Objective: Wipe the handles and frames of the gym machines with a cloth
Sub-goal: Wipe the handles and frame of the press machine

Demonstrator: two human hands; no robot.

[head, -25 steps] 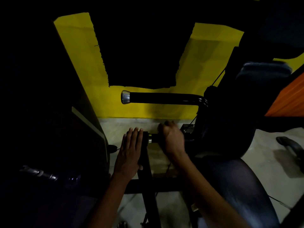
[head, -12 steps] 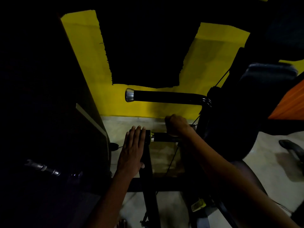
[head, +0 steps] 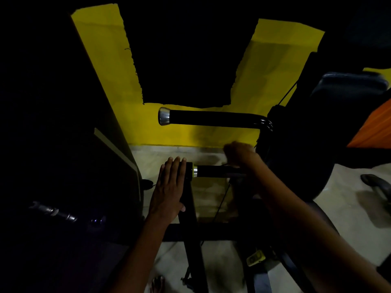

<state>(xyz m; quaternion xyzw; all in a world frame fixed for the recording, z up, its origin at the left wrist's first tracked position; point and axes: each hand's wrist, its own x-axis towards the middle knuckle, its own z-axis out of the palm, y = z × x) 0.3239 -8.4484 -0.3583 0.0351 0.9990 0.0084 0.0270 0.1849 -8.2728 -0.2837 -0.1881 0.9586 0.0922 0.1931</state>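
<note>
- While dim light hides much detail, seen from above: left hand (head: 169, 187) lying flat, fingers straight and together, pressed against a dark upright frame post (head: 190, 208) of a gym machine.
- Just right of that hand: a short black lower handle (head: 213, 171) with a silver collar, jutting sideways.
- At the far end of that handle: right hand (head: 239, 154), blurred, fingers curled over the bar; whether gripping the bar or a cloth, cannot tell. No cloth plainly visible.
- Above and beyond both hands: a longer black upper handle (head: 211, 118) with a chrome end cap, set against a yellow wall (head: 264, 70).
- Right of the right hand: a dark padded seat (head: 296, 155); beneath, pale floor (head: 349, 208).
- Likely step: wiping the lower handle, left hand bracing.
- Next move probably calls for a firm stroke along the bar toward the collar, then a reach up to the upper handle.
</note>
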